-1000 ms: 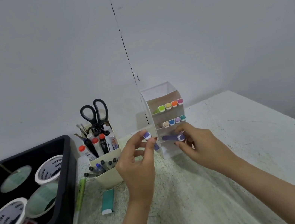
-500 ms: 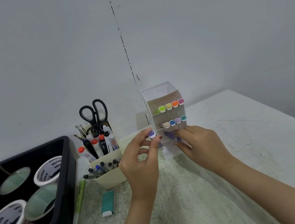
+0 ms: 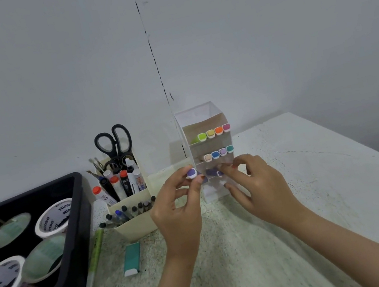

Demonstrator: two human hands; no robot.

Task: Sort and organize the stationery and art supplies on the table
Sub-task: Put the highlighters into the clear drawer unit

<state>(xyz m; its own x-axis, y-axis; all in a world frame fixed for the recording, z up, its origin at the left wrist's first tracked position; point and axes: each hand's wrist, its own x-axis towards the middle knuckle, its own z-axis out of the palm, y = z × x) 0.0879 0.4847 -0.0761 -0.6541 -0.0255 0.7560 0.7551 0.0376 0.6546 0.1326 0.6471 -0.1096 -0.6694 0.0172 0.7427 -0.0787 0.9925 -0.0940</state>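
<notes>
Near the middle of the tabletop [image 3: 319, 196], the left hand [image 3: 177, 211] holds a purple-capped marker [image 3: 191, 173] up in its fingers, thumb and fingertips pinching it just left of the clear rack [image 3: 199, 113]. The right hand [image 3: 260, 189] reaches to the rack's third shelf, where its curled fingers pinch the near end of a dark purple marker [image 3: 211, 172] lying partly inside. The two shelves above each carry four markers with their coloured caps facing out. To the left stands a cream pen holder [image 3: 134, 221] with pens and black scissors [image 3: 114, 144]. A teal eraser [image 3: 131, 258] and a green pen [image 3: 96, 253] lie in front of it. At the far left, a black tray [image 3: 79, 213] holds white tubs [image 3: 55, 216].
</notes>
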